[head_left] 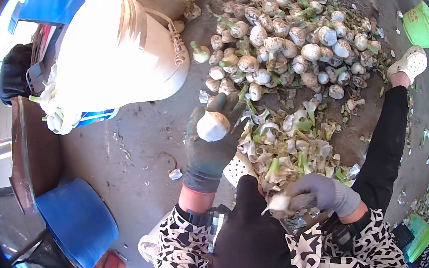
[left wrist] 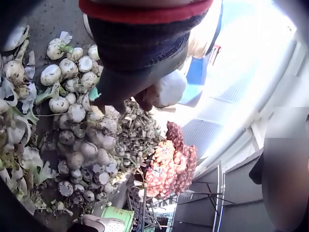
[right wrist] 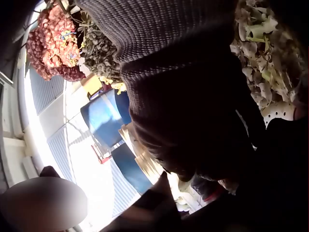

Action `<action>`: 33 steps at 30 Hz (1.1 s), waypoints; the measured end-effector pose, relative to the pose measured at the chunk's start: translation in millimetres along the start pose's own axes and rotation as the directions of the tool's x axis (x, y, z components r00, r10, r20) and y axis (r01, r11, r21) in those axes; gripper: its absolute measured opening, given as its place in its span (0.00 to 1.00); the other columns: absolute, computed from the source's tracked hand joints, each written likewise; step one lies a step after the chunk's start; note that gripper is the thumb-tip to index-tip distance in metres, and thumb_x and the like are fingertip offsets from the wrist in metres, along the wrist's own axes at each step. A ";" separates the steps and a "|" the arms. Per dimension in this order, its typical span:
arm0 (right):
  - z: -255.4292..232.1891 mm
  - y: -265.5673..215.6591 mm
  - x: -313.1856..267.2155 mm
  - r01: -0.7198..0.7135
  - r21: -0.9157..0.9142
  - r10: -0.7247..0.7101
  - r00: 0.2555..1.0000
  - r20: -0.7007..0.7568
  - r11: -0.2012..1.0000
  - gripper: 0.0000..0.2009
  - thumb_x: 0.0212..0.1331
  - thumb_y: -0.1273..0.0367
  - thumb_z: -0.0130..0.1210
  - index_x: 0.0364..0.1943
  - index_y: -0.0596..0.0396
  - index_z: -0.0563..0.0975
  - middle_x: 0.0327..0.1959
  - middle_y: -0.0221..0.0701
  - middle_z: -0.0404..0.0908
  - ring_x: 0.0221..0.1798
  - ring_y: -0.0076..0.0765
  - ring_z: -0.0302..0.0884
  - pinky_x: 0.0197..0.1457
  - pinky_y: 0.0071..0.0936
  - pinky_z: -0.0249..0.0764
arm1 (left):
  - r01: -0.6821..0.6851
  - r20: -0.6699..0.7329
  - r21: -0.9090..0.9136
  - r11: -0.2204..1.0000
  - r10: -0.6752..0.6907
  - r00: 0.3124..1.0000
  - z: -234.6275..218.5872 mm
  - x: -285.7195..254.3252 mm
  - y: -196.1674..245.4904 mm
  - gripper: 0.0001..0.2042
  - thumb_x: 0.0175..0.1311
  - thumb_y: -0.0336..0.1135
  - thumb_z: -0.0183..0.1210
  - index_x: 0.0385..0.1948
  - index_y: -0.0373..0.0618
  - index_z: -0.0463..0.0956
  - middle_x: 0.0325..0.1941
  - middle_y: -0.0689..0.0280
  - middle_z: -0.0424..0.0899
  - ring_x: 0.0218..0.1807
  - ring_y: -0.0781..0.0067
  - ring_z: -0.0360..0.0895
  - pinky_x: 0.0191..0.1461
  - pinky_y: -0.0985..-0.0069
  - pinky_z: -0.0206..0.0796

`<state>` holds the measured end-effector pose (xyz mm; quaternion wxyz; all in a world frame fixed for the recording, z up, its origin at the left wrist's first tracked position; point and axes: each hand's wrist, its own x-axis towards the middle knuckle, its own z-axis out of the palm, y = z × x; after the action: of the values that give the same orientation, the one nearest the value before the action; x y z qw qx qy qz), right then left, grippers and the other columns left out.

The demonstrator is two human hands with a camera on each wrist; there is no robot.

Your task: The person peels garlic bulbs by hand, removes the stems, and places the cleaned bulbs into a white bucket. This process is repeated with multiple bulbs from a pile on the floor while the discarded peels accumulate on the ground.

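My left hand [head_left: 213, 147], in a grey-green glove with a red cuff edge, holds a trimmed white garlic bulb [head_left: 213, 126] in its upturned palm. The same bulb [left wrist: 167, 90] shows past the dark fingers in the left wrist view. Close to my lap, my right hand [head_left: 324, 193] wears a light grey glove and grips a pale, blurred piece of garlic [head_left: 279, 203] with a thin tip pointing left. In the right wrist view its fingers are in deep shadow. Between my legs lies a heap of garlic leaves and peelings [head_left: 294, 148].
A large pile of garlic bulbs [head_left: 289, 44] covers the ground ahead. At the left stand a white bucket [head_left: 164, 70] and a blue tub [head_left: 78, 220]. A green bucket [head_left: 422, 28] is at far right, past a foot in a pale clog [head_left: 409, 64]. Red mesh sacks [left wrist: 171, 162] stand farther off.
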<state>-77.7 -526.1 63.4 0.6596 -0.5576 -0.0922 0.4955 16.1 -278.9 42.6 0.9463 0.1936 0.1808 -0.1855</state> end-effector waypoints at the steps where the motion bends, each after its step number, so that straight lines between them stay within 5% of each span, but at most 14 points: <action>1: 1.0 1.6 4.6 0.035 -0.336 -0.087 0.986 -0.140 0.941 0.06 0.56 0.66 0.56 0.34 0.49 0.81 0.28 0.33 0.81 0.34 0.33 0.80 0.44 0.29 0.74 | 0.008 -0.001 -0.025 1.000 -0.008 1.000 1.9 -2.0 -0.2 0.22 0.69 0.50 0.43 0.54 0.45 0.74 0.61 0.57 0.74 0.67 0.53 0.63 0.72 0.53 0.48; 2: 0.4 4.6 10.8 0.012 -0.636 -0.215 0.946 -0.243 0.771 0.08 0.56 0.65 0.56 0.36 0.50 0.81 0.27 0.33 0.80 0.35 0.31 0.80 0.44 0.29 0.74 | 0.018 0.003 -0.050 0.999 -0.018 1.000 3.7 -2.7 -0.4 0.22 0.69 0.50 0.42 0.54 0.45 0.74 0.61 0.57 0.74 0.67 0.52 0.63 0.72 0.52 0.47; 3: -3.7 15.1 22.5 -0.238 -0.916 -0.128 0.948 -0.291 0.324 0.12 0.60 0.62 0.57 0.42 0.53 0.80 0.27 0.33 0.80 0.35 0.25 0.80 0.43 0.28 0.75 | 0.021 0.148 -0.051 0.998 -0.013 0.989 -4.6 -0.5 -0.6 0.24 0.70 0.50 0.42 0.56 0.42 0.72 0.61 0.55 0.73 0.68 0.53 0.62 0.72 0.51 0.47; 4: -6.6 6.3 27.1 -0.241 -0.917 -0.134 0.946 -0.295 0.319 0.12 0.60 0.62 0.57 0.42 0.53 0.80 0.27 0.33 0.80 0.35 0.25 0.80 0.43 0.28 0.75 | 0.021 0.157 -0.050 0.999 -0.013 0.988 -4.4 -1.8 1.8 0.24 0.70 0.50 0.42 0.56 0.42 0.72 0.61 0.55 0.73 0.68 0.53 0.62 0.72 0.51 0.47; 6: -8.3 -15.4 39.3 -0.082 -0.222 0.010 0.951 -0.308 0.972 0.15 0.60 0.58 0.56 0.42 0.54 0.80 0.25 0.32 0.79 0.30 0.22 0.79 0.34 0.25 0.77 | -0.107 0.241 0.377 0.920 0.015 0.970 -8.8 -13.3 3.4 0.26 0.70 0.52 0.40 0.54 0.38 0.73 0.61 0.51 0.72 0.69 0.53 0.61 0.71 0.49 0.47; 9: -6.8 -36.8 58.4 0.156 0.158 -0.110 0.958 -0.266 0.975 0.21 0.59 0.51 0.57 0.37 0.57 0.81 0.21 0.29 0.77 0.22 0.21 0.76 0.23 0.21 0.75 | -0.229 0.361 0.712 0.663 -0.066 0.930 16.3 -24.7 9.1 0.32 0.70 0.57 0.37 0.57 0.33 0.69 0.60 0.49 0.72 0.67 0.57 0.63 0.71 0.60 0.48; 11: -5.6 -62.9 64.8 -0.012 0.169 0.052 0.971 -0.234 0.986 0.23 0.57 0.49 0.58 0.35 0.59 0.81 0.20 0.28 0.76 0.20 0.21 0.75 0.20 0.20 0.73 | -0.295 0.407 0.843 0.450 -0.175 0.896 12.7 -22.8 12.7 0.35 0.68 0.62 0.36 0.54 0.33 0.73 0.61 0.51 0.73 0.67 0.55 0.63 0.72 0.59 0.46; 12: -4.7 -70.8 65.8 -0.176 0.177 0.210 0.958 -0.194 0.968 0.26 0.55 0.47 0.58 0.33 0.60 0.80 0.18 0.27 0.75 0.18 0.21 0.73 0.17 0.18 0.72 | -0.292 0.407 0.840 0.458 -0.176 0.896 14.3 -24.1 12.1 0.35 0.68 0.62 0.36 0.54 0.33 0.73 0.61 0.51 0.73 0.67 0.55 0.63 0.72 0.59 0.46; 19: 5.2 -57.2 65.4 -0.100 0.384 0.184 0.965 -0.187 0.918 0.21 0.58 0.51 0.58 0.26 0.58 0.78 0.17 0.27 0.75 0.15 0.20 0.70 0.15 0.18 0.68 | -0.152 0.247 0.893 0.424 -0.181 0.952 42.5 -40.8 13.1 0.34 0.69 0.61 0.36 0.53 0.34 0.73 0.59 0.51 0.75 0.67 0.53 0.63 0.73 0.59 0.45; 22: 8.1 -53.6 63.4 -0.077 0.446 0.172 0.969 -0.177 0.892 0.18 0.60 0.55 0.57 0.28 0.57 0.78 0.18 0.27 0.76 0.16 0.20 0.72 0.17 0.17 0.69 | -0.148 0.277 0.813 0.562 -0.150 0.949 20.9 -32.6 6.6 0.33 0.70 0.58 0.37 0.54 0.33 0.72 0.59 0.49 0.74 0.67 0.52 0.63 0.72 0.58 0.48; 25: 6.3 -47.7 56.9 -0.075 0.406 0.149 0.977 -0.154 0.911 0.16 0.62 0.57 0.57 0.30 0.57 0.78 0.21 0.28 0.78 0.18 0.20 0.74 0.20 0.18 0.72 | -0.005 0.240 0.261 0.965 -0.060 0.969 6.9 -23.7 -1.5 0.29 0.69 0.56 0.41 0.54 0.35 0.72 0.58 0.49 0.75 0.67 0.48 0.63 0.71 0.48 0.51; 28: 4.6 -35.8 40.7 -0.062 0.384 0.117 0.986 -0.122 0.921 0.15 0.62 0.58 0.57 0.31 0.58 0.79 0.23 0.30 0.79 0.21 0.21 0.76 0.24 0.18 0.74 | 0.052 0.157 -0.100 0.994 -0.036 0.987 -1.5 -12.1 1.6 0.22 0.71 0.49 0.38 0.54 0.47 0.75 0.59 0.57 0.76 0.64 0.50 0.67 0.72 0.45 0.47; 29: 4.2 -24.7 36.3 0.084 0.351 -0.041 0.991 -0.130 0.933 0.15 0.61 0.58 0.57 0.32 0.57 0.79 0.24 0.30 0.80 0.23 0.21 0.77 0.26 0.19 0.75 | 0.046 0.159 -0.099 0.994 -0.030 0.987 1.0 -11.7 1.3 0.22 0.71 0.49 0.38 0.54 0.47 0.75 0.59 0.57 0.76 0.64 0.50 0.67 0.72 0.45 0.47; 33: -7.0 -18.1 23.0 0.031 0.180 -0.011 0.994 -0.108 0.983 0.14 0.60 0.58 0.58 0.34 0.55 0.80 0.28 0.30 0.82 0.32 0.26 0.81 0.35 0.25 0.76 | 0.007 0.054 -0.080 0.997 -0.003 0.999 17.0 -12.1 6.7 0.23 0.68 0.50 0.42 0.55 0.46 0.74 0.56 0.58 0.79 0.62 0.52 0.69 0.70 0.49 0.50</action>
<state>-51.7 -511.2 66.0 0.7168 -0.5197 -0.0171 0.4644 13.1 -277.1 64.2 0.9574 0.1498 0.1629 -0.1855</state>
